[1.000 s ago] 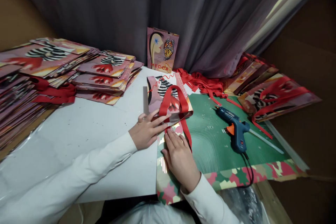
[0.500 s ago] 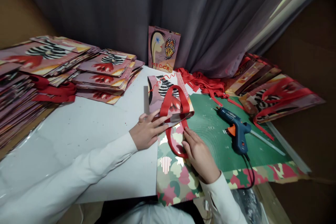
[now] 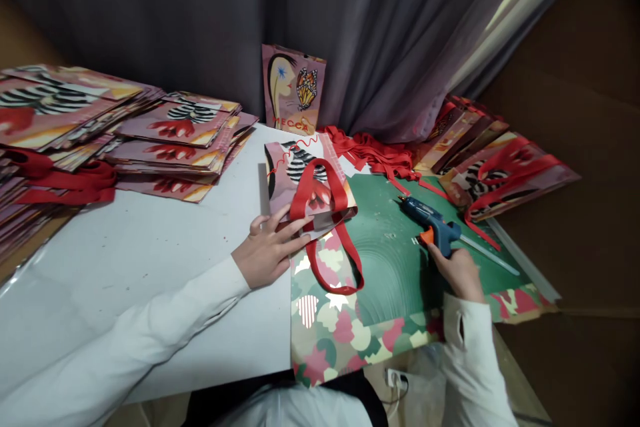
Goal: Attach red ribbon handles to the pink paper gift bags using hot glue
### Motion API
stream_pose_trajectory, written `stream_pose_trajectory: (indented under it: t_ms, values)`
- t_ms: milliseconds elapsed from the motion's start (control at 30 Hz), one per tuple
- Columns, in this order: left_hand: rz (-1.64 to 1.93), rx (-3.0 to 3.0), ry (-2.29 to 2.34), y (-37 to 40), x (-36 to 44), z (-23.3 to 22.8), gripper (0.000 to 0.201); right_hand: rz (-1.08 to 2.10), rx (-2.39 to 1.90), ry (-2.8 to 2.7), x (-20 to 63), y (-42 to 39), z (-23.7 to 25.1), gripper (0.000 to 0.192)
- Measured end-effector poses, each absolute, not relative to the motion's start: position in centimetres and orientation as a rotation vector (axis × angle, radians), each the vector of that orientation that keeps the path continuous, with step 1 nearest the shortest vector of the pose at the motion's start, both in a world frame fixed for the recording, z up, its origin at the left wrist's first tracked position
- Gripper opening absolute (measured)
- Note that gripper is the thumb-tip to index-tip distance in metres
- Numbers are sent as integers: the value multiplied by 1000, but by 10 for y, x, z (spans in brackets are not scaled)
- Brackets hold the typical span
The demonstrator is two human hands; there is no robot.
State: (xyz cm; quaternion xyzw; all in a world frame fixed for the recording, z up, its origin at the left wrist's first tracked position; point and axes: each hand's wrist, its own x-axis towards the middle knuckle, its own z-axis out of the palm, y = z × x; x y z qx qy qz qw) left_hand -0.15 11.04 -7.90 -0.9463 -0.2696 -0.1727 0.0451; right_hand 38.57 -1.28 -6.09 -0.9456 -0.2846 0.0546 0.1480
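Observation:
A patterned paper bag lies flat with its mouth toward me. One red ribbon handle loops over its printed face, and another red ribbon handle hangs out toward the table's front. My left hand rests with spread fingers across the bag's mouth, the fingertips by the ribbons. Over on the right, my right hand is closed around the grip of a blue glue gun with an orange trigger. The gun lies on the green mat, a clear glue stick poking from its back.
Stacks of flat printed bags fill the left side. A bag marked MECCA stands against the grey curtain. Red ribbons are heaped behind the mat. More bags with handles lean at the right.
My right hand has left the lower ribbon loop and moved right onto the glue gun's grip. My left hand stays on the bag. The whole view has shifted slightly.

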Motion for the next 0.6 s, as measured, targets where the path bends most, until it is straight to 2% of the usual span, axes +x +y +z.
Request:
stream_pose_trajectory:
  t_ms: [100, 233, 300, 467, 600]
  values:
    - [-517, -2886, -816, 111, -2, -80, 51, 554, -2557, -722, 413, -5, -58, 45]
    - [-526, -2891, -792, 112, -2, -84, 55, 795, -2380, -633, 412, -7, -47, 33]
    - [-526, -2890, -805, 111, -1, -83, 57, 861, -2258, -608, 400, -18, -43, 32]
    - [-459, -2924, -878, 108, 0, -76, 54, 944, -1740, -545, 365, -57, -43, 45]
    - [-431, -2951, -900, 107, 2, -70, 53, 919, -1722, -583, 358, -83, -49, 50]
